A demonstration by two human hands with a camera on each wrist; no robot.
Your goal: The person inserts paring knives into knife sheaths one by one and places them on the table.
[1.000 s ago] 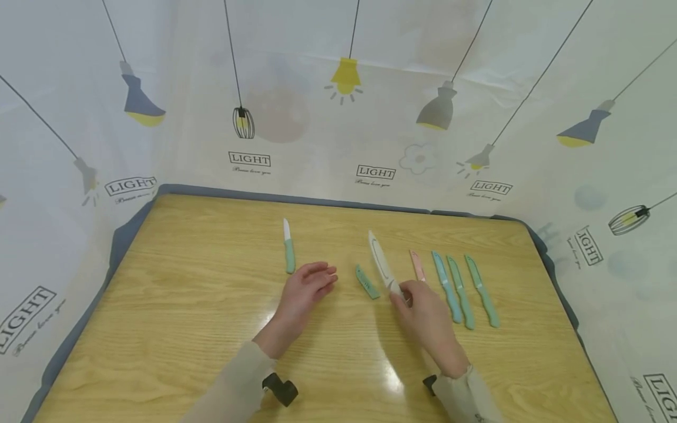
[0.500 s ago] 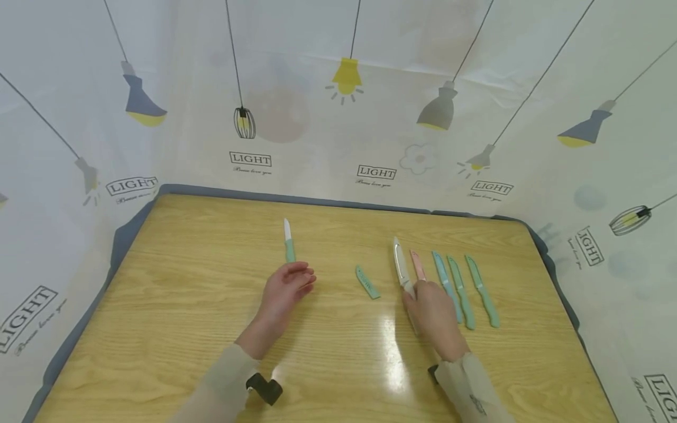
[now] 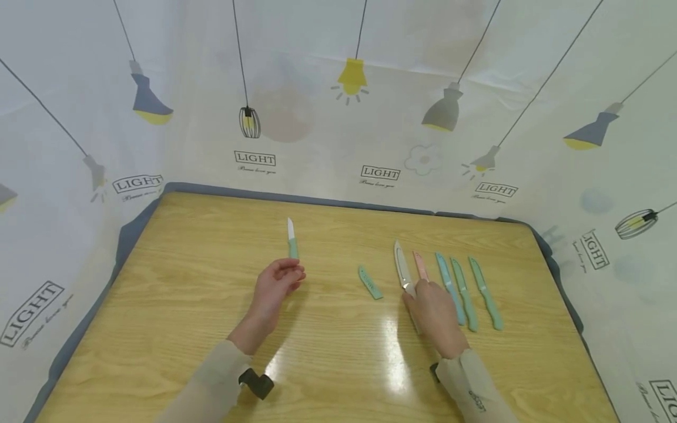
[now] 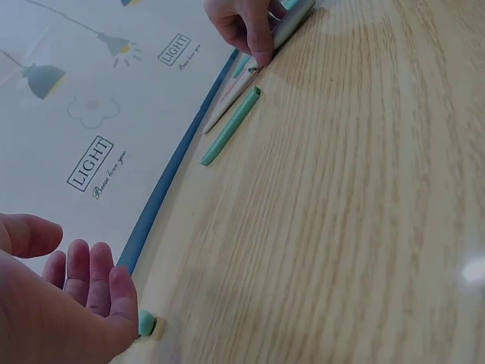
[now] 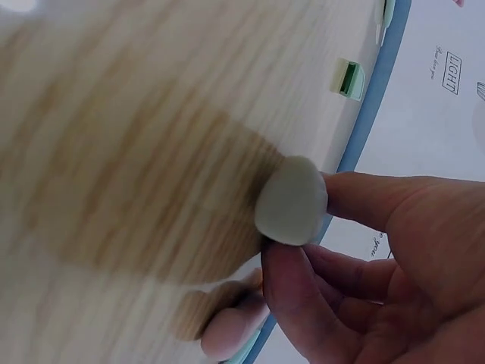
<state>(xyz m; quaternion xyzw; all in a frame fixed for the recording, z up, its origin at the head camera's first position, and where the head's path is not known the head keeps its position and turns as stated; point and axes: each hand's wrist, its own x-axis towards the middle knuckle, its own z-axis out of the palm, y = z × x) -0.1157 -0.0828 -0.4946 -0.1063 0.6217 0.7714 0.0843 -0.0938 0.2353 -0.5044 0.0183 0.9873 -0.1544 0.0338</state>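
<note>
My right hand (image 3: 436, 311) pinches the handle of a white knife (image 3: 403, 267), low at the table beside a pink knife (image 3: 420, 265). The rounded butt of the white handle (image 5: 292, 201) shows between thumb and fingers in the right wrist view. My left hand (image 3: 272, 291) holds nothing; its fingers are loosely bent just below a green-handled knife (image 3: 291, 238) with a bare white blade. In the left wrist view, that knife's handle end (image 4: 146, 323) peeks out beside the left hand (image 4: 68, 311). Between the hands lies a loose green blade sheath (image 3: 370, 282).
Right of the pink knife lie a blue knife (image 3: 449, 288) and two green knives (image 3: 463, 294), (image 3: 485, 292), roughly parallel. The wooden table (image 3: 211, 252) meets a printed cloth backdrop (image 3: 317, 147) at its back and sides.
My right hand has carried the white knife rightward to beside the pink one, then stayed nearly still. My left hand has moved left and closer to me, to below the green-handled knife.
</note>
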